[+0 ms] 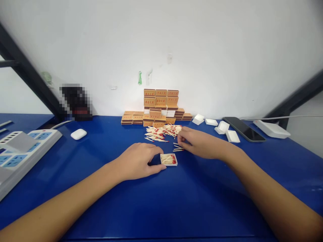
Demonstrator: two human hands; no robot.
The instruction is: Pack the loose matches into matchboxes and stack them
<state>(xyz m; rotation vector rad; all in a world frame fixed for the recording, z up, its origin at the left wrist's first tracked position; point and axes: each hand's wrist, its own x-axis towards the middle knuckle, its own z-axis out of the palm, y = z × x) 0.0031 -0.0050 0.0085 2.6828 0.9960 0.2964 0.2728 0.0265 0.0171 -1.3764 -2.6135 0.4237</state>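
My left hand (137,161) grips the left end of a small white matchbox tray (169,165), thumb at the near corner and fingers at the far one. Matches (167,159) lie in the tray, most red heads toward its right end. Just beyond, my right hand (200,143) has its fingers bent together at the right edge of a loose heap of matches (157,132). Several separate matches (178,148) lie by its fingertips and run partly under them. Whatever is between those fingers is hidden.
Brown matchboxes (160,101) are stacked against the wall. Empty white trays (232,136) lie at the right, beside a dark phone (243,129) and a white box (272,129). At the left are a power strip (47,143) and a white earbud case (78,134).
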